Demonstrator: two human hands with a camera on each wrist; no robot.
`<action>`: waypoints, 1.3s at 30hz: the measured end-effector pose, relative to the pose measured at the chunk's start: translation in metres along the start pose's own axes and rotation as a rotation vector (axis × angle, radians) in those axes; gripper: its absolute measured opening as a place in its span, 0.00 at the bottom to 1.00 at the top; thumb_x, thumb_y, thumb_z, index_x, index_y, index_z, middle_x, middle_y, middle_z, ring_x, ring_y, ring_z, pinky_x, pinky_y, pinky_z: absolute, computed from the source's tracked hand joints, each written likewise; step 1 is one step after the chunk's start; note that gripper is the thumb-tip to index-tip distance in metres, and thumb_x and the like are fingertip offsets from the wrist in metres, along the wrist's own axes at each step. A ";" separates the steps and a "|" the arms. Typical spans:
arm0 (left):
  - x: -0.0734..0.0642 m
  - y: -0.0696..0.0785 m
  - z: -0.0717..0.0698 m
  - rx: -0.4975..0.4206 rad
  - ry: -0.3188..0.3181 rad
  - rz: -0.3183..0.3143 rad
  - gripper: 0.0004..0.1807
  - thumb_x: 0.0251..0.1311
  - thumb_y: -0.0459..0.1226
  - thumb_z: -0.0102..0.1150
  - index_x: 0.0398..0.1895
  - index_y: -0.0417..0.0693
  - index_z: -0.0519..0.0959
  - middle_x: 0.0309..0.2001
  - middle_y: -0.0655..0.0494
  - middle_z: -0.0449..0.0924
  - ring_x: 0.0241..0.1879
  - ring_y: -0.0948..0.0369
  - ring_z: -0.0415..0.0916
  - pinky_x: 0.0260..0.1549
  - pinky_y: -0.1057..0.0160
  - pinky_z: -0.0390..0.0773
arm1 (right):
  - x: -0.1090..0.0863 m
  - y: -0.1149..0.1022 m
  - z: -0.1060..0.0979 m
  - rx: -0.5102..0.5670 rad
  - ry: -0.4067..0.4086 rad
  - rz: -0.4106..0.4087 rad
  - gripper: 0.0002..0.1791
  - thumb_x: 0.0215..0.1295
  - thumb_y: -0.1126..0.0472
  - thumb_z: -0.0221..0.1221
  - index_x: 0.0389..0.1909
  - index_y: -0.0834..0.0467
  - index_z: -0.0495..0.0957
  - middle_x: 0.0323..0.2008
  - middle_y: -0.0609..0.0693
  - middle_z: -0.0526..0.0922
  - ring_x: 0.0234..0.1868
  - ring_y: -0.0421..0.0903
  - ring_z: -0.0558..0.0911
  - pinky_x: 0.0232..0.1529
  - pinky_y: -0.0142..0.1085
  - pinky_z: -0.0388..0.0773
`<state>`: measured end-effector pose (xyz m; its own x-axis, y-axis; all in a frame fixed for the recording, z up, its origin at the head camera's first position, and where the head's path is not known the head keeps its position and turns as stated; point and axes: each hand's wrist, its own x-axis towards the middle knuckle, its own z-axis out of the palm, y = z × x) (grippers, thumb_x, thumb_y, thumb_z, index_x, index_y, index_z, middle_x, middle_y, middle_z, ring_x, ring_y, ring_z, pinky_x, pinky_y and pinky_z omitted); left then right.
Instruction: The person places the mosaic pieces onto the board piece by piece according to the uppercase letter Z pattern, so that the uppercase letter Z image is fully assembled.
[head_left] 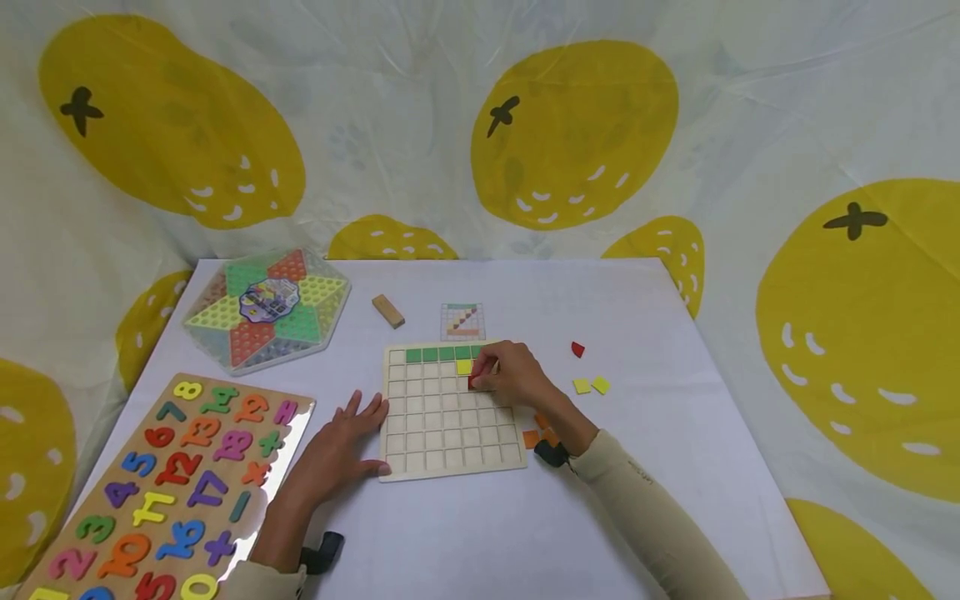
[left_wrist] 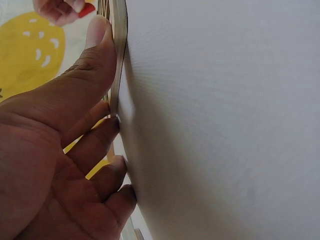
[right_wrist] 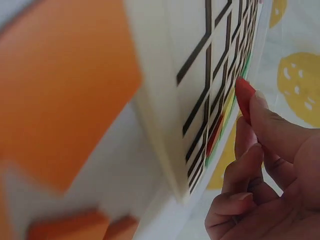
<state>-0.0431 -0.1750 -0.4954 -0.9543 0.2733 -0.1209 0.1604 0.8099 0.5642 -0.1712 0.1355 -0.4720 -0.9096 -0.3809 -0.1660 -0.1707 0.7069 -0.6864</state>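
Observation:
A pale wooden grid board (head_left: 446, 417) lies on the white table, with a row of green square tiles (head_left: 430, 355) along its top. Just under that row is a yellow square tile (head_left: 464, 367). My right hand (head_left: 517, 373) pinches a small red piece (right_wrist: 244, 97) between thumb and fingers, over the upper right of the grid. Another red piece (right_wrist: 215, 135) shows on the board in the right wrist view. With fingers spread, my left hand (head_left: 337, 446) touches the board's left edge, its thumb near the lower left corner. The right hand hides some upper right cells.
Above the board lie a small pattern card (head_left: 462, 322) and a wooden block (head_left: 387, 311). To the right are a loose red piece (head_left: 577, 349), yellow tiles (head_left: 582, 386) and orange tiles (head_left: 531, 439). A number board (head_left: 225, 483) and a star-patterned game board (head_left: 318, 292) occupy the left.

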 end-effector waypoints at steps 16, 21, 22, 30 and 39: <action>0.001 0.001 0.003 0.015 -0.003 0.011 0.56 0.46 0.46 0.85 0.80 0.45 0.68 0.81 0.47 0.63 0.84 0.36 0.50 0.74 0.27 0.63 | 0.009 -0.014 0.020 -0.208 0.047 0.033 0.09 0.64 0.57 0.75 0.28 0.48 0.83 0.29 0.42 0.81 0.31 0.42 0.78 0.30 0.35 0.73; 0.001 0.001 0.004 0.008 -0.008 0.005 0.56 0.46 0.46 0.85 0.80 0.46 0.67 0.81 0.48 0.63 0.84 0.36 0.49 0.74 0.27 0.62 | 0.009 -0.014 0.017 -0.218 0.026 0.028 0.07 0.64 0.58 0.74 0.30 0.49 0.85 0.30 0.43 0.82 0.32 0.43 0.79 0.31 0.35 0.74; 0.001 0.001 0.004 0.006 -0.008 0.005 0.56 0.45 0.46 0.85 0.80 0.46 0.67 0.81 0.48 0.63 0.84 0.36 0.49 0.74 0.27 0.62 | 0.009 -0.013 0.017 -0.211 0.024 0.026 0.07 0.63 0.58 0.75 0.30 0.48 0.85 0.30 0.42 0.82 0.33 0.43 0.79 0.32 0.35 0.75; 0.001 0.002 0.002 0.014 0.009 0.016 0.55 0.46 0.46 0.85 0.79 0.45 0.68 0.80 0.47 0.64 0.83 0.35 0.50 0.72 0.25 0.63 | 0.000 0.001 0.000 -0.041 0.021 0.057 0.06 0.62 0.59 0.76 0.36 0.48 0.87 0.32 0.43 0.85 0.35 0.45 0.79 0.37 0.37 0.74; 0.001 0.001 0.000 0.010 -0.005 -0.004 0.56 0.46 0.45 0.85 0.80 0.45 0.67 0.81 0.47 0.63 0.83 0.35 0.49 0.72 0.25 0.63 | -0.021 0.031 -0.033 -0.027 0.077 0.090 0.09 0.64 0.58 0.75 0.43 0.50 0.87 0.35 0.46 0.84 0.38 0.49 0.76 0.37 0.37 0.76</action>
<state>-0.0439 -0.1742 -0.4947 -0.9537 0.2727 -0.1271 0.1594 0.8163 0.5553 -0.1701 0.1854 -0.4662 -0.9478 -0.2694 -0.1705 -0.0965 0.7522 -0.6518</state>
